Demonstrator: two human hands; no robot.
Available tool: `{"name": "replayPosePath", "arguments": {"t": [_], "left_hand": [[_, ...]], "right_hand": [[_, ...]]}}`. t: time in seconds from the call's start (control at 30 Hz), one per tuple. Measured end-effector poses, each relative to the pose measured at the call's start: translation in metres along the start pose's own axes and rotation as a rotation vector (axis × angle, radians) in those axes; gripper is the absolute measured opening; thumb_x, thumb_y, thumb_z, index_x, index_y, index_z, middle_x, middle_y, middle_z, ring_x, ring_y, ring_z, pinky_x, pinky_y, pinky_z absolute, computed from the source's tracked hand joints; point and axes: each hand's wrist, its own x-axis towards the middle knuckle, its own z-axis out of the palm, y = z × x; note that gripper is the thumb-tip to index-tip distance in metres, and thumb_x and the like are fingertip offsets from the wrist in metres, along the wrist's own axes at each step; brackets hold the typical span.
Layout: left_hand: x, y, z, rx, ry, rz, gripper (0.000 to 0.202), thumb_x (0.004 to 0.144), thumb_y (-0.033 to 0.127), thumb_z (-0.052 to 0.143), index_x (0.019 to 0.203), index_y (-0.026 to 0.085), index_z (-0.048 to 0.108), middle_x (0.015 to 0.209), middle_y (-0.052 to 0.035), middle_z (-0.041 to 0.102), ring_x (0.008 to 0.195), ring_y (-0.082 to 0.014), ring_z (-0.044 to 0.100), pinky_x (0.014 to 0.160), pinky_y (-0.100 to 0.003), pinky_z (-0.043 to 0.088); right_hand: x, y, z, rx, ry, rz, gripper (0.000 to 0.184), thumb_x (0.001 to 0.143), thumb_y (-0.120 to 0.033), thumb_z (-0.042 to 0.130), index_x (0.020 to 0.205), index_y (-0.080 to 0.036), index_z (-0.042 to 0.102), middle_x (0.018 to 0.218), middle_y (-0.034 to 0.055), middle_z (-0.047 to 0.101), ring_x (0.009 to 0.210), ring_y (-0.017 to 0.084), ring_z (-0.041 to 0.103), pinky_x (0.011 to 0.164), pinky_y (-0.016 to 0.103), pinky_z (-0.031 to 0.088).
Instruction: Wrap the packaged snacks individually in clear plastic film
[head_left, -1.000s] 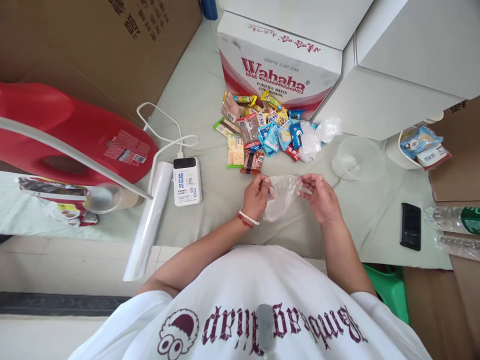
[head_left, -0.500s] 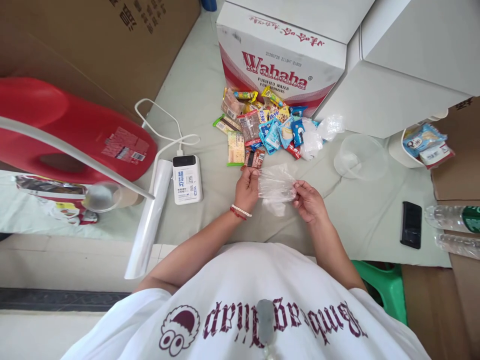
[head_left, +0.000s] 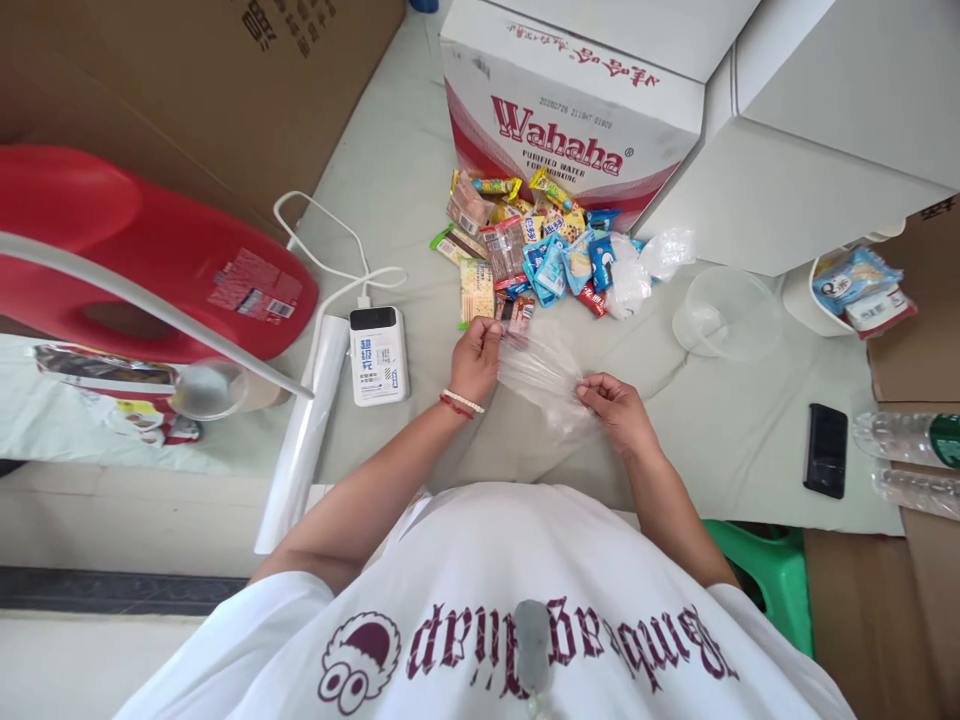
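A thin clear plastic bag [head_left: 541,372] is stretched between my two hands, just above the cloth-covered table. My left hand [head_left: 477,362] pinches its upper left edge, while my right hand [head_left: 616,408] grips the lower right part between thumb and fingers. The bag is wrinkled and see-through, with nothing visible inside it. Beyond my left hand lies a pile of wrapped snacks [head_left: 506,250] in yellow, blue, red and green packets. Crumpled clear plastic [head_left: 628,285] rests at the pile's right side.
A Wahaba-style white and red water carton marked Wahaha [head_left: 562,120] stands behind the snacks. At left are a power bank [head_left: 377,365], a plastic film roll [head_left: 304,440] and a red jug [head_left: 150,260]. A clear round container [head_left: 726,312], phone [head_left: 826,450] and bottles [head_left: 900,438] are at right.
My hands have moved farther apart, the left one up and left, the right one slightly down. The bunched bag has spread out into a longer, slanting shape.
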Motion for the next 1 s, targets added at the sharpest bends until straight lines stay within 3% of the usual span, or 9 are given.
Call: {"name": "replayPosePath", "arguments": {"t": [0.1, 0.17, 0.27, 0.33, 0.5, 0.63, 0.73, 0.87, 1.0], "left_hand": [[0.002, 0.002, -0.006, 0.163, 0.044, 0.085, 0.033, 0.089, 0.051, 0.067, 0.103, 0.021, 0.062, 0.085, -0.0021, 0.059, 0.08, -0.0191, 0.057, 0.077, -0.031, 0.048], [-0.008, 0.011, -0.005, 0.311, -0.021, 0.289, 0.042, 0.085, 0.042, 0.069, 0.121, 0.021, 0.061, 0.109, -0.0093, 0.064, 0.105, -0.0261, 0.061, 0.096, -0.041, 0.049], [-0.03, 0.023, 0.001, 0.486, -0.501, 0.645, 0.053, 0.08, 0.027, 0.065, 0.133, 0.026, 0.061, 0.131, -0.0117, 0.065, 0.134, -0.0326, 0.053, 0.124, -0.058, 0.024], [-0.041, 0.023, 0.001, 0.565, -0.804, 0.738, 0.061, 0.077, 0.016, 0.06, 0.137, 0.028, 0.061, 0.131, -0.0102, 0.068, 0.136, -0.0318, 0.055, 0.127, -0.063, 0.012], [-0.05, 0.004, -0.031, 0.698, -1.044, 0.688, 0.055, 0.077, 0.006, 0.056, 0.124, 0.029, 0.071, 0.138, -0.0095, 0.069, 0.146, -0.0312, 0.048, 0.127, -0.066, 0.009], [-0.052, 0.005, -0.064, 0.762, -1.049, 0.626, 0.049, 0.077, 0.005, 0.058, 0.117, 0.028, 0.074, 0.15, -0.0079, 0.061, 0.15, -0.0312, 0.043, 0.127, -0.065, 0.013], [-0.057, 0.011, -0.069, 0.8, -0.96, 0.644, 0.039, 0.08, 0.007, 0.058, 0.11, 0.025, 0.076, 0.148, -0.009, 0.062, 0.15, -0.0335, 0.042, 0.125, -0.063, 0.023], [-0.067, 0.017, -0.056, 0.775, -0.776, 0.695, 0.026, 0.082, 0.005, 0.054, 0.09, 0.021, 0.074, 0.13, -0.0101, 0.072, 0.129, -0.031, 0.056, 0.105, -0.051, 0.048], [-0.072, 0.024, -0.029, 0.534, -0.756, 0.62, 0.028, 0.084, 0.004, 0.049, 0.092, 0.019, 0.071, 0.117, -0.0103, 0.073, 0.105, -0.0222, 0.064, 0.092, -0.039, 0.055]], "right_hand": [[0.0, 0.003, -0.004, -0.004, 0.039, -0.005, 0.034, 0.072, -0.051, 0.082, 0.083, -0.022, 0.068, 0.062, -0.0052, 0.056, 0.048, 0.009, 0.044, 0.041, 0.023, 0.032], [-0.001, 0.003, -0.001, 0.007, 0.08, -0.038, 0.034, 0.073, -0.051, 0.081, 0.083, -0.023, 0.066, 0.063, -0.0056, 0.056, 0.048, 0.009, 0.045, 0.041, 0.022, 0.032], [0.0, -0.002, 0.004, 0.024, 0.09, -0.089, 0.035, 0.073, -0.051, 0.081, 0.085, -0.023, 0.065, 0.065, -0.0055, 0.058, 0.049, 0.009, 0.048, 0.042, 0.023, 0.035], [0.002, -0.005, 0.002, 0.021, 0.088, -0.112, 0.036, 0.074, -0.052, 0.08, 0.086, -0.023, 0.065, 0.061, -0.0061, 0.056, 0.049, 0.009, 0.047, 0.043, 0.023, 0.036], [0.015, -0.007, -0.023, -0.034, 0.155, -0.139, 0.039, 0.072, -0.054, 0.082, 0.083, -0.021, 0.065, 0.056, -0.007, 0.053, 0.049, 0.009, 0.046, 0.044, 0.022, 0.038], [0.014, -0.004, -0.039, -0.092, 0.18, -0.124, 0.046, 0.074, -0.061, 0.08, 0.095, -0.021, 0.068, 0.072, -0.0028, 0.063, 0.056, 0.01, 0.054, 0.05, 0.024, 0.046], [0.001, 0.0, -0.041, -0.138, 0.279, -0.081, 0.053, 0.081, -0.072, 0.068, 0.1, -0.022, 0.069, 0.091, 0.0036, 0.071, 0.059, 0.012, 0.059, 0.047, 0.025, 0.045], [-0.021, 0.007, -0.034, -0.208, 0.251, 0.005, 0.056, 0.085, -0.075, 0.061, 0.086, -0.02, 0.071, 0.087, 0.0068, 0.073, 0.052, 0.012, 0.053, 0.044, 0.026, 0.037], [-0.031, 0.011, -0.023, -0.097, 0.111, 0.074, 0.047, 0.074, -0.064, 0.077, 0.08, -0.018, 0.071, 0.076, 0.0032, 0.07, 0.048, 0.008, 0.042, 0.045, 0.024, 0.03]]}}
